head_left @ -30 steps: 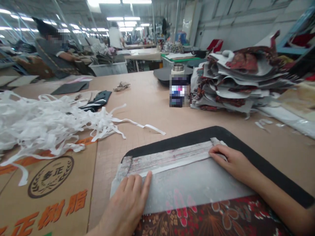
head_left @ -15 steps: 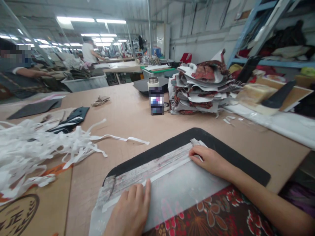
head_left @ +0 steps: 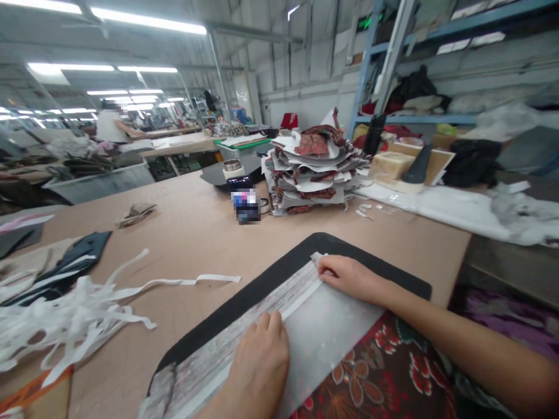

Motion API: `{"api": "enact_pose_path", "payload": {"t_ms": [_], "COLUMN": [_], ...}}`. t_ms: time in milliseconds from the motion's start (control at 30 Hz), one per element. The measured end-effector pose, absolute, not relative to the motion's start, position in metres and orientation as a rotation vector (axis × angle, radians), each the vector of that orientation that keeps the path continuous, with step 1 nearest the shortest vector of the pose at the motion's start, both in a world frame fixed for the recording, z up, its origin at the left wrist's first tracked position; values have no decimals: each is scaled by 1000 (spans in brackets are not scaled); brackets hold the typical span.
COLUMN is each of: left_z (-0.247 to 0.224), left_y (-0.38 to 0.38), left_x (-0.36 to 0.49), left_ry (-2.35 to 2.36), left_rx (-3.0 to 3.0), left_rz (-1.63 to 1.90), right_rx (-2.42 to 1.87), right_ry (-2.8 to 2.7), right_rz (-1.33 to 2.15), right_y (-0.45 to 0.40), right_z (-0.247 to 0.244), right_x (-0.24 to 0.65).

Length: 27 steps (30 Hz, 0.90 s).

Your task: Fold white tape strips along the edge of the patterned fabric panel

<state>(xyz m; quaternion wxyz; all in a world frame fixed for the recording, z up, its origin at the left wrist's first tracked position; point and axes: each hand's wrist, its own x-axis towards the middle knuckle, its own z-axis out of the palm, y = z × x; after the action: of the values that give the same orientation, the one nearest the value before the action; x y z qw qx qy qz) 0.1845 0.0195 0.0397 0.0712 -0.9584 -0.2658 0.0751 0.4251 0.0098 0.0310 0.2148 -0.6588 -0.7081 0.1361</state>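
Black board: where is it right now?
In the head view, the black board lies lower centre on the tan table, partly beneath the fabric, right of the tangled white strips.

One head-worn camera looks forward and down across the worktop, close above it. It reaches the ceiling lights.

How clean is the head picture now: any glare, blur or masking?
Head view: ceiling tubes burn white; same view, pixel blocks mask part of a phone-like device by the flask; head view again, loose white strips look soft, left hand and right hand fairly clear.
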Motion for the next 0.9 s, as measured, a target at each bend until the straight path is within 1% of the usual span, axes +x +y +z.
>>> {"api": "enact_pose_path", "payload": {"t_ms": [200,467,667,800,900], "left_z": [34,31,30,29,29], "left_y": [18,18,17,18,17], "left_x": [178,179,179,178,181], "left_ry": [-737,-740,-747,-740,-735], "left_rx": [-2834,-2833,-2806,-2826,-2833], "left_rz": [176,132,111,52,10], "right_rx": [-1861,-1902,-1913,-1941,-1829], "right_ry": [-1844,-1832,-1949,-1999,-2138], "right_rz": [452,390,298,167,71], "right_y": [9,9,11,8,-3], "right_z": [32,30,35,42,43], "right_x": [440,436,437,433,409]}}
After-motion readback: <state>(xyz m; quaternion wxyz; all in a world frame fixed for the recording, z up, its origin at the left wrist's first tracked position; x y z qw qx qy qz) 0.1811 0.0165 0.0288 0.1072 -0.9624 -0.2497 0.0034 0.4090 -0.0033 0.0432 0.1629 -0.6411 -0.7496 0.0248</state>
